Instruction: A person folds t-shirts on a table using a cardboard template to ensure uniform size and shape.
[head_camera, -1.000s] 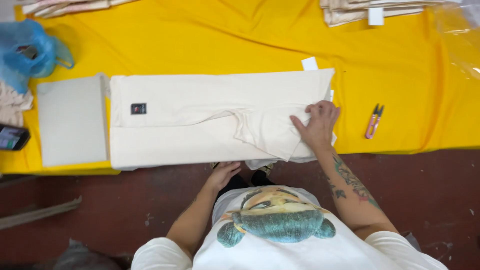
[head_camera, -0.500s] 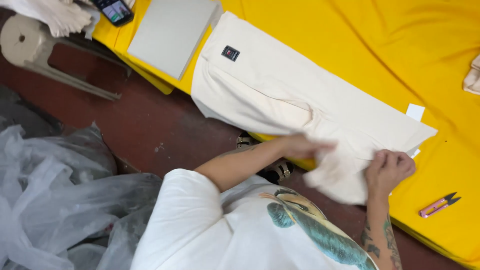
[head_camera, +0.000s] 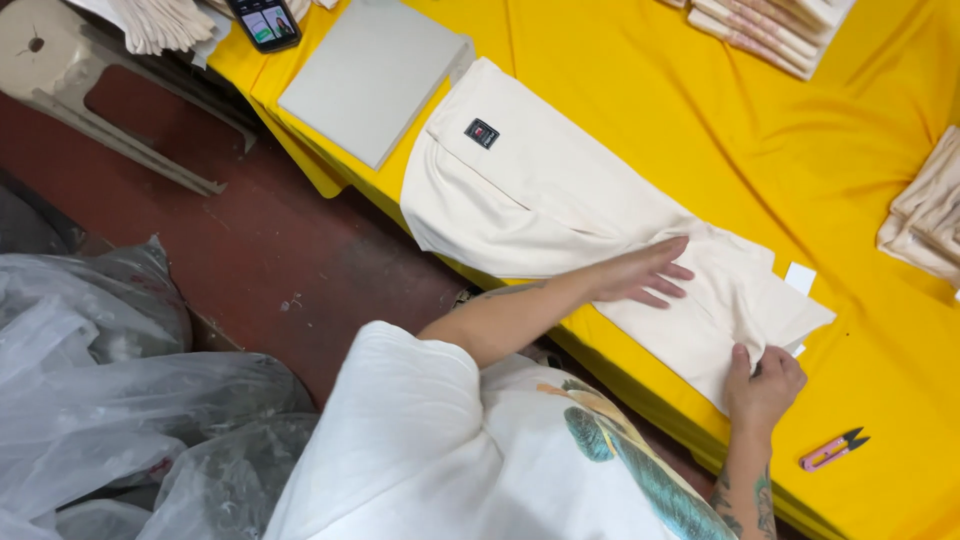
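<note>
I see the cream garment (head_camera: 560, 200) lying along the counter (head_camera: 700, 120), which is draped in yellow cloth, its near edge hanging slightly over the side. My left hand (head_camera: 640, 272) rests flat on the middle of the fabric, fingers (head_camera: 668, 248) spread and released, gripping nothing. My right hand (head_camera: 765, 385) sits at the garment's lower corner, fingers curled onto the fabric edge; they look pinched on a fold, though the thumb side is hidden (the knuckles face the camera), so I cannot tell how firm the hold is. A small dark label (head_camera: 481, 133) shows near the garment's upper end. Just beyond the right hand a white tag (head_camera: 800, 277) peeks out from under the cloth, partly covered. A grey flat board (head_camera: 375, 75) lies beside the garment's far end, not touching it as far as I can make out. Pink thread snips (head_camera: 833, 450) lie on the yellow cloth near my right wrist. Folded cream stacks (head_camera: 770, 30) are cut off by the top edge, and another pile (head_camera: 925, 215) by the right edge. A phone (head_camera: 265, 20) is cropped at the top. Crumpled clear plastic bags (head_camera: 110, 390) fill the floor at lower left.
</note>
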